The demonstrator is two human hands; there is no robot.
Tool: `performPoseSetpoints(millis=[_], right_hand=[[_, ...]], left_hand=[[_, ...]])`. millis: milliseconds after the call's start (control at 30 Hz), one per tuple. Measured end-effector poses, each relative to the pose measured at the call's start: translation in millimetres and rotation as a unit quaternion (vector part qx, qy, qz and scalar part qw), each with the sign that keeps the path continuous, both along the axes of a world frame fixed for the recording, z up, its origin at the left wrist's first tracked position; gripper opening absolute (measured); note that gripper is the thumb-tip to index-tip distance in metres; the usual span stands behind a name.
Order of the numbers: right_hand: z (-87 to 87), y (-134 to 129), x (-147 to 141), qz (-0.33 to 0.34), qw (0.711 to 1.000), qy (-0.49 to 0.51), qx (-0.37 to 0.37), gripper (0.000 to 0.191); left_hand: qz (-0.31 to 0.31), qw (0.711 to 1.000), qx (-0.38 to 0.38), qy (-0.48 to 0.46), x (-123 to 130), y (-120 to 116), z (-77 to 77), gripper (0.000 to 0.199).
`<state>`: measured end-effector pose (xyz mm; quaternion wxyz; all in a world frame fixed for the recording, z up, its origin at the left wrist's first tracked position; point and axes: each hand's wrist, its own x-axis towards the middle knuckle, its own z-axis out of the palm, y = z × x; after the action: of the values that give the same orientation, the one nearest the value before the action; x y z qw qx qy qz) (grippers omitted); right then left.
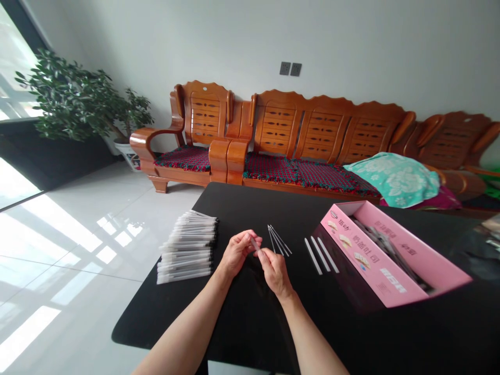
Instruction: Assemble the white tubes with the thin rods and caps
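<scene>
Head view. Left hand (236,253) and right hand (275,272) meet above the bench (246,323), near its middle. Fingers of both drawn in narrow, pinching a slim pale piece (255,244) between them; left at the far end, right at the near end. Piece tilted. Whether anything sits inside it, cannot tell; the fingertips cover too much.

Handling, my judgement: a light pinch from each side suits something this thin. Left steadies, right does the fine moving; keep both ends on one line, since a skewed push could bend or jam it. Short, even pressure beats force. Forearms low, so the tips stay calm.

Around the hands: thin rods (281,239) fanned just beyond the right hand, close enough for a knuckle to scatter them; lift clear, don't sweep. Three white tubes (320,254) side by side between rods and pink box (375,255), slanting roughly alike, easy to pick singly. Box open, dark slim pieces (385,242) inside. Beyond the left hand, a stack of pale sticks (187,250), dark ends toward the hands; keep the left elbow off it.
</scene>
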<state>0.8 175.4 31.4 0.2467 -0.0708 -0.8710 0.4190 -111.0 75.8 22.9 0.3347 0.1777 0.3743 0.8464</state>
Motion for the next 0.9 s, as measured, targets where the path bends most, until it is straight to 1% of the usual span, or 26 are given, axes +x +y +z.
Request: performPoseSetpoints(millis=[67,133,167,233,333,367,400,433,533,633,700,767,833,900], right_hand=[[0.3,0.7,0.9,0.012,1.0,-0.003,-0.016,0.044],[-0.8,0.0,0.2,0.007,1.0,0.001,0.004,0.043],[-1.8,-0.9,-0.6,-0.007,0.999,0.007,0.032,0.042],[-4.8,-3.8,-2.5,-0.054,0.991,0.029,0.122,0.04],[-10.6,-8.1,-3.5,-0.102,0.954,0.052,0.276,0.036],[-12.5,-8.5,-3.3,-0.107,0.944,0.055,0.306,0.035],[-14.1,-8.0,-2.8,-0.113,0.939,0.057,0.319,0.034],[-15.4,-6.6,-2.3,-0.122,0.939,0.06,0.316,0.034],[-17.9,5.0,-1.1,-0.182,0.947,0.067,0.257,0.032],[-20.3,28.0,1.9,-0.253,0.94,0.052,0.225,0.031],[-22.8,48.3,7.1,-0.304,0.922,0.041,0.235,0.029],[-26.2,69.2,14.5,-0.349,0.9,0.022,0.261,0.027],[-29.9,86.6,21.9,-0.382,0.878,-0.004,0.29,0.024],[-33.6,97.9,27.1,-0.407,0.861,-0.025,0.304,0.022]], left_hand=[[-0.015,1.0,0.003,-0.002,1.2,0.0,0.6,0.034],[-0.006,1.0,-0.007,0.002,2.3,0.7,0.5,0.037],[0.007,1.0,-0.016,0.004,2.3,1.1,-0.1,0.038],[0.046,0.998,-0.039,0.001,0.3,1.6,-2.1,0.039],[0.14,0.987,-0.073,-0.015,-6.5,0.5,-4.7,0.041],[0.168,0.982,-0.083,-0.011,-8.6,-0.1,-4.8,0.041],[0.188,0.978,-0.092,0.0,-9.9,-0.5,-4.4,0.04],[0.196,0.975,-0.102,0.019,-10.3,-0.7,-3.7,0.04],[0.196,0.964,-0.137,0.115,-7.0,0.4,-0.8,0.039],[0.233,0.929,-0.187,0.22,-4.9,0.6,-1.0,0.035],[0.256,0.9,-0.233,0.266,-7.4,-1.2,-4.1,0.033],[0.271,0.873,-0.283,0.292,-12.0,-3.7,-9.0,0.031],[0.285,0.845,-0.333,0.306,-16.8,-5.9,-14.2,0.025],[0.294,0.822,-0.37,0.318,-20.4,-7.2,-18.9,0.017]])
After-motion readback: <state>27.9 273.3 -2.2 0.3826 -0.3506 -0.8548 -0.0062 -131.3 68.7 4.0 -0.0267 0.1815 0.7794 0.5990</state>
